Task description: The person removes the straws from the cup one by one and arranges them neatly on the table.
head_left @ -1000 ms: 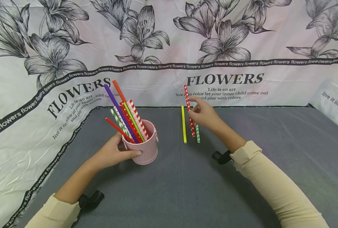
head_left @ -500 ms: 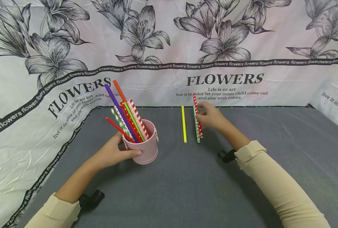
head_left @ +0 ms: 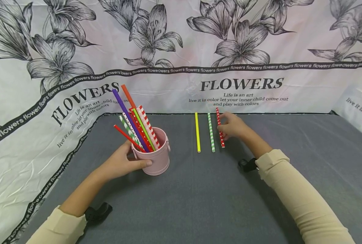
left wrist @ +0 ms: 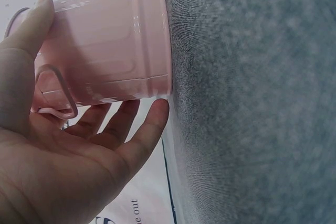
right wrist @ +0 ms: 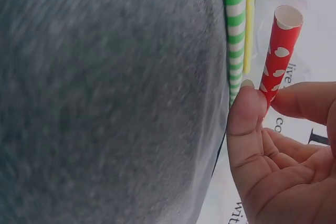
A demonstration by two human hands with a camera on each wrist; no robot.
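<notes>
My left hand (head_left: 124, 164) grips the pink bucket (head_left: 156, 162) by its side, thumb along the front near the rim; the left wrist view shows fingers curving round it beside a small wire handle (left wrist: 65, 95). Several paper straws (head_left: 138, 130) lean out of the bucket to the left, purple, orange, green, red and striped. A red straw with white hearts (right wrist: 278, 56) is pinched between thumb and fingers of my right hand (head_left: 234, 126). In the right wrist view its near end is raised off the cloth. Left of it lie a green-striped straw (head_left: 211, 132) and a yellow straw (head_left: 197, 132).
A dark grey cloth (head_left: 181, 203) covers the table. Behind it hangs a white sheet (head_left: 168, 91) printed with flowers and lettering. Black straps (head_left: 98, 213) sit at both wrists below rolled cream sleeves (head_left: 300, 193).
My right hand has carried the red heart straw rightward and lower, from between the yellow and green-striped straws to the right of both. The left hand and bucket have stayed put.
</notes>
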